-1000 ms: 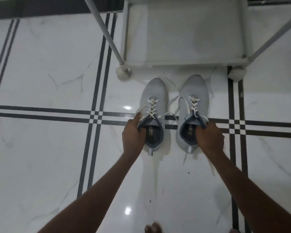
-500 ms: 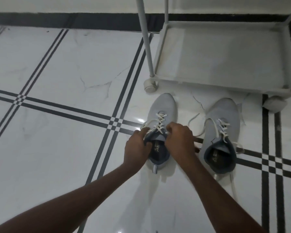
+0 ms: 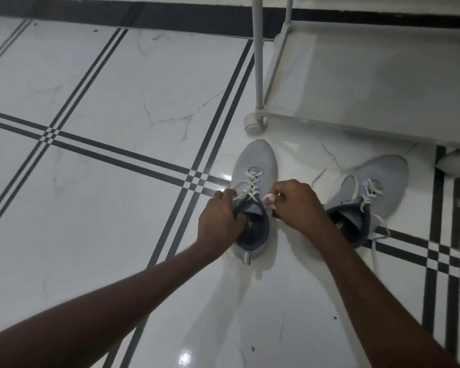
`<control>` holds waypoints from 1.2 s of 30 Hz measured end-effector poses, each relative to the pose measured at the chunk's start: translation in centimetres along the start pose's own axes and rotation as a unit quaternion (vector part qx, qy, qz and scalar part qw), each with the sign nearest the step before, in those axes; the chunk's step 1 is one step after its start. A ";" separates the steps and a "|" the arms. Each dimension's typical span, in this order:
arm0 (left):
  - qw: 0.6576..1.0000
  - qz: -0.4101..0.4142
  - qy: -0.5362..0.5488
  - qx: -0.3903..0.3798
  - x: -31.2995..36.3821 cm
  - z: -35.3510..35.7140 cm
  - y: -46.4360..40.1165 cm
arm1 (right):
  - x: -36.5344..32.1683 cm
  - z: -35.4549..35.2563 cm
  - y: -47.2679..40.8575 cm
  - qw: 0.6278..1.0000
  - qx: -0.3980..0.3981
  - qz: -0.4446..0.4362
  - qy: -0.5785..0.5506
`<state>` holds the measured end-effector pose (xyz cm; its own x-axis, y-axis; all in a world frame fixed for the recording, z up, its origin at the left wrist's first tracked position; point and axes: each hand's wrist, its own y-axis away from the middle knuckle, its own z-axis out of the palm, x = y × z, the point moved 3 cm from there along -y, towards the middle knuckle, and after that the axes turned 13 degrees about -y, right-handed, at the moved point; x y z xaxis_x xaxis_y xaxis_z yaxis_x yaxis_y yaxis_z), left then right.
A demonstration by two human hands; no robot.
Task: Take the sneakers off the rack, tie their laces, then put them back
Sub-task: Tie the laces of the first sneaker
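Two pale grey sneakers with white laces stand on the floor in front of the rack. Both hands are at the left sneaker (image 3: 256, 163). My left hand (image 3: 219, 217) grips its collar on the left side, with a lace end running under the fingers. My right hand (image 3: 295, 201) pinches the other white lace end beside the tongue. The right sneaker (image 3: 383, 179) stands apart to the right, its laces loose and trailing on the tiles.
The white rack (image 3: 329, 123) stands on castors just beyond the sneakers, its bottom shelf bare, one castor (image 3: 254, 124) close to the left sneaker's toe. The floor is glossy white marble tile with black stripes (image 3: 144, 160). A dark skirting band runs along the far wall.
My right hand left the right sneaker and came over to the left one, then took hold of a lace end. The camera view shifted left and closer.
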<state>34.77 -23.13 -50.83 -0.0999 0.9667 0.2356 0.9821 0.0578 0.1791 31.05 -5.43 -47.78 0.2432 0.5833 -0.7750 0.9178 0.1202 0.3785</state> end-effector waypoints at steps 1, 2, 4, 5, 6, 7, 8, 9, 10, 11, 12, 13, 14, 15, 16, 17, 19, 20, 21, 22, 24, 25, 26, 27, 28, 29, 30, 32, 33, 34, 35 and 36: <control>0.999 0.024 -0.014 0.024 0.3 -0.2 -0.1 | -0.4 0.0 0.0 0.999 -0.021 0.009 -0.023; 0.997 0.059 -0.026 0.051 0.7 -0.5 -0.3 | -0.8 -0.1 0.1 0.995 -0.047 0.031 -0.078; 0.988 0.136 -0.020 0.075 1.9 -1.1 -1.1 | -1.4 -0.5 0.5 0.963 -0.096 0.089 -0.235; 0.983 0.170 -0.009 0.066 2.4 -1.4 -1.8 | -1.6 -0.7 0.7 0.939 -0.121 0.113 -0.302; 0.978 0.200 0.000 0.055 2.7 -1.7 -2.5 | -1.7 -1.0 0.8 0.920 -0.143 0.130 -0.340; 0.974 0.222 0.008 0.043 2.9 -1.9 -3.3 | -1.7 -1.4 1.0 0.908 -0.159 0.140 -0.362; 0.971 0.238 0.013 0.022 2.9 -2.1 -3.9 | -1.7 -1.9 1.2 0.901 -0.170 0.145 -0.372; 0.968 0.250 0.014 -0.003 2.6 -2.2 -4.5 | -1.7 -2.3 1.3 0.900 -0.173 0.149 -0.372; 0.966 0.255 0.013 -0.026 2.2 -2.2 -4.9 | -1.7 -2.7 1.3 0.907 -0.168 0.143 -0.360; 0.966 0.254 0.009 -0.043 2.0 -2.4 -5.2 | -1.7 -3.0 1.3 0.928 -0.141 0.120 -0.323; 0.967 0.248 0.002 -0.053 1.8 -2.7 -5.3 | -1.9 -3.4 1.0 0.961 -0.082 0.078 -0.254; 0.969 0.242 -0.002 -0.050 1.7 -2.9 -5.5 | -2.1 -3.6 0.6 0.985 0.003 0.025 -0.169; 0.971 0.237 -0.004 -0.040 1.7 -3.2 -5.7 | -2.4 -3.5 0.3 0.991 0.090 -0.022 -0.094; 0.973 0.230 -0.006 -0.031 1.7 -3.4 -5.9 | -2.9 -3.4 0.3 0.988 0.148 -0.042 -0.033; 0.975 0.220 -0.004 -0.031 1.7 -3.6 -6.1 | -3.3 -3.0 0.5 0.984 0.171 -0.042 0.007; 0.977 0.207 -0.002 -0.042 1.5 -3.7 -6.2 | -3.6 -2.7 0.7 0.986 0.161 -0.029 0.026; 0.978 0.192 -0.004 -0.079 0.8 -3.8 -6.6 | -3.6 -2.7 0.6 0.995 0.087 0.022 -0.048; 0.978 0.184 -0.006 -0.102 0.3 -3.8 -6.7 | -3.5 -3.0 0.6 0.993 0.049 0.045 -0.096; 0.977 0.177 -0.004 -0.120 -0.1 -4.0 -6.6 | -3.6 -3.4 0.5 0.991 0.021 0.052 -0.120; 0.976 0.172 0.002 -0.132 -0.4 -4.0 -6.6 | -3.8 -3.9 0.3 0.993 0.007 0.036 -0.109; 0.975 0.165 0.009 -0.148 -0.8 -3.9 -6.5 | -4.5 -4.5 0.0 0.998 0.026 -0.024 -0.045; 0.974 0.165 0.003 -0.155 -0.8 -3.8 -6.4 | -4.8 -4.5 0.2 0.998 0.031 -0.043 -0.038; 0.973 0.166 -0.008 -0.158 -0.7 -3.8 -6.3 | -5.2 -4.3 0.4 0.997 0.025 -0.051 -0.049; 0.973 0.167 -0.018 -0.156 -0.6 -3.8 -6.2 | -5.7 -4.1 0.6 0.996 0.021 -0.058 -0.061; 0.974 0.167 -0.023 -0.154 -0.5 -3.8 -6.2 | -6.2 -4.1 0.7 0.995 0.031 -0.071 -0.060; 0.974 0.166 -0.026 -0.154 -0.4 -3.9 -6.3 | -6.9 -4.2 0.7 0.993 0.054 -0.091 -0.050; 0.974 0.164 -0.028 -0.155 -0.3 -4.0 -6.4 | -7.6 -4.5 0.7 0.990 0.078 -0.112 -0.039; 0.974 0.156 -0.022 -0.161 -0.4 -4.1 -6.5 | -8.4 -4.7 0.3 0.987 0.104 -0.124 -0.018; 0.974 0.151 -0.016 -0.170 -0.5 -4.2 -6.6 | -8.1 -4.6 0.1 0.988 0.110 -0.110 0.010; 0.973 0.146 -0.012 -0.180 -0.6 -4.2 -6.7 | -7.4 -4.3 -0.2 0.988 0.116 -0.090 0.050; 0.972 0.144 -0.012 -0.188 -0.7 -4.3 -6.7 | -6.6 -3.9 -0.5 0.986 0.121 -0.077 0.085; 0.971 0.141 -0.012 -0.195 -0.8 -4.4 -6.7 | -5.7 -3.5 -0.7 0.985 0.119 -0.073 0.101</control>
<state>27.59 -25.40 -48.02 0.1721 0.9363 0.3063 0.8346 -0.3037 0.4596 27.89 -6.06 -41.88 0.0574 0.7243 -0.6871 0.9917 0.0377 0.1226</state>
